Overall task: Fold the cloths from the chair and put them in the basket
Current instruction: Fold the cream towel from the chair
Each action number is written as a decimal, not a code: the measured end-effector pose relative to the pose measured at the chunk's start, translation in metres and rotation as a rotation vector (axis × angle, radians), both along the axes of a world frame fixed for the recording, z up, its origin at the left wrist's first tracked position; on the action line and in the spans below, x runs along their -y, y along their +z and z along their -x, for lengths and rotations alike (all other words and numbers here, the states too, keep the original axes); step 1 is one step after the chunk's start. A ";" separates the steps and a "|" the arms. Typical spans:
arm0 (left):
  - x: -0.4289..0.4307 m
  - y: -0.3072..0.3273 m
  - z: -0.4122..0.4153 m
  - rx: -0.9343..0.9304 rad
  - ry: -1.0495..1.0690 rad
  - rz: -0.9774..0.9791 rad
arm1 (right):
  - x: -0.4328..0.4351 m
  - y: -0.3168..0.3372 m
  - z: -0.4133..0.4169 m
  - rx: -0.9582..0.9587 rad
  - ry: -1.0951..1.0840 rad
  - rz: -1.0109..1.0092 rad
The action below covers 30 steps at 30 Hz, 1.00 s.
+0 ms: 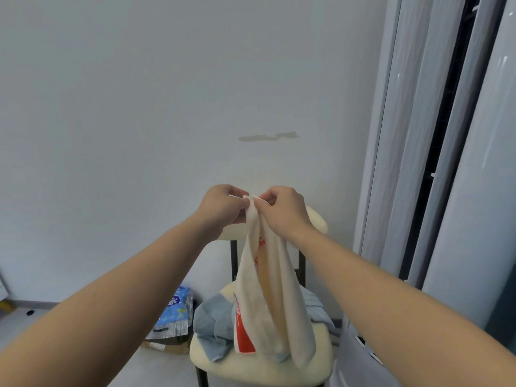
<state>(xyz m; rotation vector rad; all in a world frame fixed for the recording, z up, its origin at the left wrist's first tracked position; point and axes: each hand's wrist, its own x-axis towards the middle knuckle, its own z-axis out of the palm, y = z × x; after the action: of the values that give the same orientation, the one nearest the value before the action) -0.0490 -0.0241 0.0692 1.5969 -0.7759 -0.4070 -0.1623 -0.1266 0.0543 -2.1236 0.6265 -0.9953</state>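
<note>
A cream cloth [268, 303] with red print hangs doubled over in the air above the chair [262, 367]. My left hand [220, 208] and my right hand [282, 210] pinch its top corners side by side, almost touching each other. The cloth's lower end reaches down to the cream seat. More cloths lie heaped on the seat: a blue-grey one [215, 322] at the left and a grey-blue one [315, 305] at the right. A pale perforated basket [360, 356] shows partly at the lower right, beside the chair.
A blue plastic packet [176, 311] and a cardboard box [167, 344] lie on the floor left of the chair. A white wall stands behind. Tall pale curtain panels [446, 163] fill the right side.
</note>
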 end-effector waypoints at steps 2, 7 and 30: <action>-0.002 0.001 0.000 -0.008 -0.008 0.006 | -0.001 -0.002 -0.001 0.037 0.001 0.008; -0.001 -0.001 0.000 -0.026 -0.017 0.015 | -0.007 -0.004 -0.002 0.086 0.041 -0.012; -0.007 0.000 -0.014 0.275 -0.007 0.040 | 0.004 -0.012 -0.010 0.088 0.252 -0.287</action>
<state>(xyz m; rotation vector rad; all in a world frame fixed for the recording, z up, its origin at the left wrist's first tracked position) -0.0351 -0.0170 0.0691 1.6324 -0.9913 -0.1763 -0.1520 -0.1303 0.0421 -1.8416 0.4182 -0.8021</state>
